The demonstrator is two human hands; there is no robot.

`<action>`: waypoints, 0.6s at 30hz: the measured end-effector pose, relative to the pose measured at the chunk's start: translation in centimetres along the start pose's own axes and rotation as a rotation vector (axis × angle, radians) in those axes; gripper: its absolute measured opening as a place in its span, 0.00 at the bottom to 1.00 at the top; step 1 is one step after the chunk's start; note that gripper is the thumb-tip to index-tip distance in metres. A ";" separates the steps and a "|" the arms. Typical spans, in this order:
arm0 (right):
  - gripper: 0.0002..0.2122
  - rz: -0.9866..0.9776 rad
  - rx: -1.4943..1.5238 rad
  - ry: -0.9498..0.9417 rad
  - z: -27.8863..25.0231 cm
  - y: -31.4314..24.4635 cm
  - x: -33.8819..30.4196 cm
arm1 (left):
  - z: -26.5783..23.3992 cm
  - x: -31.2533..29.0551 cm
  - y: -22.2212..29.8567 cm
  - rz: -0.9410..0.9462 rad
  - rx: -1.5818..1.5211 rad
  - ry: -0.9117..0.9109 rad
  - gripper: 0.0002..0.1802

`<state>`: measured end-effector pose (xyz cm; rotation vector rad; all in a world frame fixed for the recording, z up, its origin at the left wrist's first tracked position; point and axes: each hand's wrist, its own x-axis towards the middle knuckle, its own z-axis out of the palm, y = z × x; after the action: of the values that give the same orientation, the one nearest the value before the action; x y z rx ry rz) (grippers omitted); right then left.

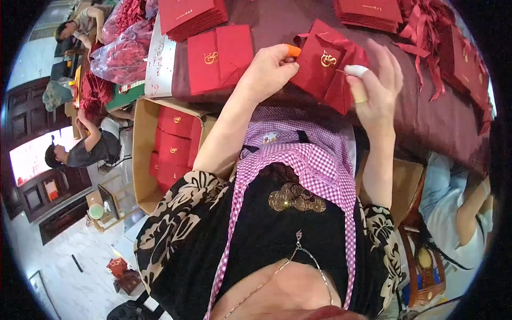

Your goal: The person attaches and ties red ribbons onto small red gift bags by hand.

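Black floral sleeves, pink gingham apron (314, 160)

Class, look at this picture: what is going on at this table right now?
A person is working on a red envelope with a gold emblem, held at the edge of a table covered in dark red. The left hand, an orange cot on one fingertip, pinches its left side; the right hand, a white cot on one finger, holds its right side. A finished envelope lies beside it, stacks of red envelopes sit farther back, and a cardboard box below holds more.
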<state>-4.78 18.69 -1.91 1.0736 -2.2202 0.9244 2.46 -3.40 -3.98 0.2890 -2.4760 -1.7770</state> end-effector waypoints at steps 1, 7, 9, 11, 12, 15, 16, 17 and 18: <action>0.07 -0.020 0.025 0.006 0.5 -0.4 -0.1 | 0.0 -0.1 0.1 -0.004 0.006 -0.011 0.16; 0.06 0.023 0.194 -0.097 3.2 -1.5 -1.1 | -0.3 -0.7 1.6 -0.094 -0.040 -0.066 0.16; 0.07 0.027 0.204 -0.098 3.5 -1.9 -1.1 | -0.4 -1.0 2.1 -0.119 -0.057 -0.058 0.16; 0.07 0.030 0.210 -0.100 3.7 -2.0 -1.2 | -0.4 -1.0 1.8 -0.097 -0.047 -0.055 0.15; 0.07 0.037 0.210 -0.102 3.7 -2.0 -1.2 | -0.4 -1.0 1.6 -0.070 -0.039 -0.051 0.15; 0.07 0.047 0.222 -0.096 3.9 -2.0 -1.2 | -0.5 -1.1 2.2 -0.084 0.007 -0.048 0.15; 0.07 0.048 0.232 -0.086 3.9 -2.0 -1.1 | -0.4 -1.1 2.1 -0.085 0.008 -0.047 0.15; 0.07 0.048 0.232 -0.087 4.0 -2.0 -1.1 | -0.4 -1.1 2.1 -0.078 0.002 -0.046 0.15; 0.07 0.054 0.227 -0.076 4.0 -2.0 -1.1 | -0.3 -1.2 1.9 -0.070 -0.003 -0.045 0.15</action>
<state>-3.07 15.29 -4.55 1.1713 -2.2556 1.2005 3.42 -2.81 -2.00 0.3436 -2.5241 -1.8333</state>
